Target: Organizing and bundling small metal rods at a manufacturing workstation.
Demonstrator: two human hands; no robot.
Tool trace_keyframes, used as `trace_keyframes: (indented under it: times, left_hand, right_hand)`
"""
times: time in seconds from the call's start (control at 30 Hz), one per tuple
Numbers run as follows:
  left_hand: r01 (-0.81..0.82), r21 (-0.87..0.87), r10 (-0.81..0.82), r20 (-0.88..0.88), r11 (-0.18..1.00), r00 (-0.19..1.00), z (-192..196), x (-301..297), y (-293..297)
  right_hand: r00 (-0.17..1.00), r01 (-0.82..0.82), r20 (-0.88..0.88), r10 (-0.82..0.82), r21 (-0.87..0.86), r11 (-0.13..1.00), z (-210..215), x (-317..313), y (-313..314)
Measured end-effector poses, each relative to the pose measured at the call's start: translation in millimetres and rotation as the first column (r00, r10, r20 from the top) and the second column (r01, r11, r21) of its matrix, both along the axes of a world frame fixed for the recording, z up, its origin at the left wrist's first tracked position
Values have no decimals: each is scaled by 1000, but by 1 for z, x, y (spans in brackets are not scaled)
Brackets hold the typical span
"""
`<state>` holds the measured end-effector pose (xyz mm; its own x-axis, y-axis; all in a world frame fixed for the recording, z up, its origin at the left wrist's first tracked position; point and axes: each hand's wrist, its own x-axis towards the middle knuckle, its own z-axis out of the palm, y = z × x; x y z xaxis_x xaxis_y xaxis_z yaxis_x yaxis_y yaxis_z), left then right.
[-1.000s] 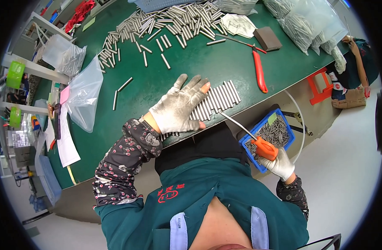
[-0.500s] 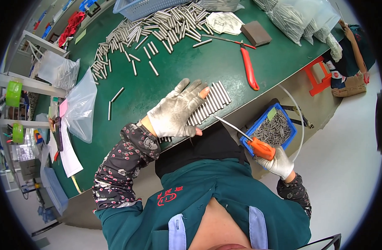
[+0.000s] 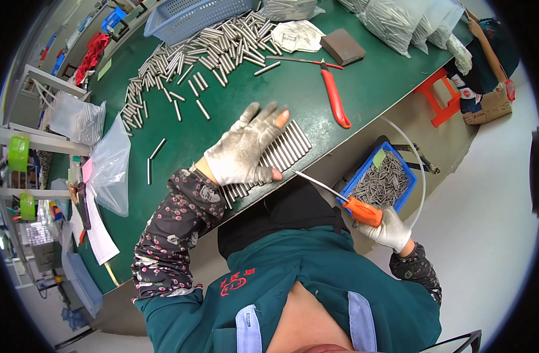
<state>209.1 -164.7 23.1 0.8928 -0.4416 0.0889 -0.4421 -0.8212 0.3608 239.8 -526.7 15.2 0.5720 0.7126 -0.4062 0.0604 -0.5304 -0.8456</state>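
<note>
My left hand [image 3: 246, 147], in a worn grey glove, lies flat with fingers spread on a neat row of metal rods [image 3: 284, 150] at the near edge of the green table [image 3: 363, 82]. My right hand [image 3: 390, 229], in a white glove, grips an orange-handled screwdriver [image 3: 340, 197] below the table edge. Its thin shaft points toward the near end of the rod row. A blue tray of small metal pins [image 3: 381, 179] sits just beyond my right hand.
A large heap of loose metal rods [image 3: 193, 50] covers the far table, with a blue basket [image 3: 187, 17] behind it. Red-handled pliers [image 3: 334, 97], a brown block [image 3: 343, 47], a crumpled cloth [image 3: 296, 35] and clear bags of rods [image 3: 399, 20] lie to the right. Plastic bags [image 3: 107, 167] lie left.
My left hand stays pressed on the rod row. The view has shifted, so the table sits lower in the picture. My right hand keeps the screwdriver in much the same pose.
</note>
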Motion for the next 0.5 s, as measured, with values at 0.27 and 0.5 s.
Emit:
trace_keyframes:
  times: [0.27, 0.5]
  left_hand:
    - [53, 64, -54, 16, 997, 998, -8, 9, -9]
    - [126, 146, -131, 25, 981, 991, -5, 10, -20]
  right_hand:
    - [999, 40, -10, -40, 83, 996, 0, -1, -3]
    - [986, 136, 99, -136, 4, 991, -4, -3, -11]
